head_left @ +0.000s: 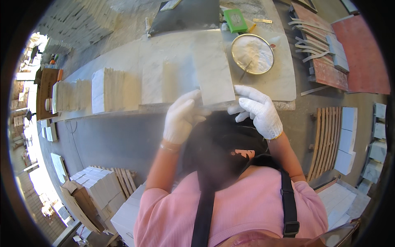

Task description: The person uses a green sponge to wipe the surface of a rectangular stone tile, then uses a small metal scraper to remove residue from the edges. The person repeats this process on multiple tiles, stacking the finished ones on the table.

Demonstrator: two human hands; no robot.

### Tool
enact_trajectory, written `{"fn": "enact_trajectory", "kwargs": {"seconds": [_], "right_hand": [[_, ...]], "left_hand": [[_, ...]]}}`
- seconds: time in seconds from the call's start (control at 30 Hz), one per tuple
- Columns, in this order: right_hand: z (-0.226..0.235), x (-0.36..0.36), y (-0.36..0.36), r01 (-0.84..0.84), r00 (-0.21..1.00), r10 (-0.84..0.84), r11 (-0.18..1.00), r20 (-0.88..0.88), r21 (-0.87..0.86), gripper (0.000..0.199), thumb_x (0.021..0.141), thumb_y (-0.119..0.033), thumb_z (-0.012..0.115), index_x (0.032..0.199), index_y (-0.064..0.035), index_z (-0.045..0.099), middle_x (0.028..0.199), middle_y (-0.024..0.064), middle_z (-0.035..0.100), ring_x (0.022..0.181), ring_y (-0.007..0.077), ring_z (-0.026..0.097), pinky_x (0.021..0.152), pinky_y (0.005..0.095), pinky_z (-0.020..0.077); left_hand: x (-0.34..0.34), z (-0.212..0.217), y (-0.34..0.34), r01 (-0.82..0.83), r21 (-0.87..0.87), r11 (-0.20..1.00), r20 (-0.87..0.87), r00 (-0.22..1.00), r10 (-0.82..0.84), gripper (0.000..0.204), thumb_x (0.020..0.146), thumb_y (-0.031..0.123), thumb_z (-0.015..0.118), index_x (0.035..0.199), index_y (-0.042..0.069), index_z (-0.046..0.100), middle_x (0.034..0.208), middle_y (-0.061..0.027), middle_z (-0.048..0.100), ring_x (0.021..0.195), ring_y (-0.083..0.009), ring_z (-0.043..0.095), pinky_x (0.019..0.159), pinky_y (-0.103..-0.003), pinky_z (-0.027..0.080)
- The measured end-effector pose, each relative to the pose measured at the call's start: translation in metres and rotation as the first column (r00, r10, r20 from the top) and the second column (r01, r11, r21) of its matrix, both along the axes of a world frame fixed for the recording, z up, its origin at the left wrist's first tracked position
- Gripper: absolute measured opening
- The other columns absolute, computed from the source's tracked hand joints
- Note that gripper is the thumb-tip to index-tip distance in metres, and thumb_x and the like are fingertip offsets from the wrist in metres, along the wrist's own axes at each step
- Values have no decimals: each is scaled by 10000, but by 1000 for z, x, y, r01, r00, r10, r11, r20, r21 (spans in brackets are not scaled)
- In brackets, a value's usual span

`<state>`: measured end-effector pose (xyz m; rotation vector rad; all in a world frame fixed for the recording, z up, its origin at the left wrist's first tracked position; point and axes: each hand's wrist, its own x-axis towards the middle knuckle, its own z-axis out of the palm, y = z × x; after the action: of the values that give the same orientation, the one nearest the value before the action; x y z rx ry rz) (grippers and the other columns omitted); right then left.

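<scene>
A pale, smooth, rectangular slab [214, 66] lies lengthwise on the light-coloured bench [286, 84], its near end by the front edge. At the slab's near left edge is the left hand [179, 119], in a white knit glove, its thumb and fingers loosely parted; blur hides whether it touches the slab. The right hand [261, 113], gloved alike, stands at the slab's near right edge, its forefinger stretched toward that edge and the other fingers half curled, with a gap between them.

Just right of the slab sits a round, metal-rimmed bowl [255, 73] filled with white powder [252, 46], a thin dark handle [245, 71] leaning out over its near rim. Beyond the slab, to the right, is a green rectangular box [235, 20]; beyond it to the left, a dark flat sheet [185, 18]. Well left of the slab, white tiles [108, 90] stand on edge in a row. Far right of the slab, off the bench, are a slatted wooden pallet [323, 140] and reddish flat boards [362, 53].
</scene>
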<state>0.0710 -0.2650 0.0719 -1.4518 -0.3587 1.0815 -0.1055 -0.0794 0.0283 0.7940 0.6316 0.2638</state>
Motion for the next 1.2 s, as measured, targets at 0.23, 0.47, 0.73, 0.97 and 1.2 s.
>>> {"fn": "enact_trajectory", "kwargs": {"seconds": [0.23, 0.47, 0.73, 0.97, 1.2], "right_hand": [[-11, 4, 15, 68, 980, -57, 996, -192, 51, 470, 1087, -305, 524, 1401, 44, 553, 1174, 156, 714, 854, 232, 745, 652, 310, 596], [-17, 7, 27, 15, 964, 6, 997, -265, 79, 431, 1079, -358, 538, 1262, 25, 617, 1069, 184, 739, 776, 235, 738, 585, 308, 587], [-13, 5, 27, -107, 993, 109, 994, 42, -35, 381, 1048, -342, 612, 1192, 7, 660, 994, 135, 744, 765, 181, 725, 623, 276, 569], [1, 10, 21, -81, 996, 84, 995, -44, 61, 341, 1013, -257, 615, 1194, 30, 645, 950, 126, 743, 755, 155, 706, 647, 263, 552], [2, 15, -12, -136, 991, 133, 985, 31, 104, 474, 898, -274, 685, 1193, 93, 631, 918, 161, 727, 738, 217, 711, 643, 300, 559]], "left_hand": [[8, -5, -1, -30, -107, 994, 60, 998, 36, 522, 1052, 336, 541, 1452, 0, 535, 1252, -184, 693, 959, -242, 695, 705, -311, 529], [14, -3, -1, -47, -147, 988, 20, 999, 51, 509, 1065, 366, 533, 1444, 26, 543, 1219, -177, 695, 910, -245, 682, 725, -341, 533], [19, 4, -3, -28, -86, 996, -39, 999, 24, 491, 1066, 387, 534, 1397, 27, 571, 1198, -140, 709, 924, -221, 695, 713, -307, 539], [20, 14, -9, 50, -1, 999, -54, 997, -50, 421, 1038, 308, 604, 1351, 27, 612, 1179, -89, 706, 1009, -199, 692, 771, -328, 573], [30, 41, -15, 52, 133, 990, 30, 998, -57, 509, 925, 116, 750, 1388, -27, 593, 1252, -77, 689, 1095, -156, 651, 957, -328, 525]]}}
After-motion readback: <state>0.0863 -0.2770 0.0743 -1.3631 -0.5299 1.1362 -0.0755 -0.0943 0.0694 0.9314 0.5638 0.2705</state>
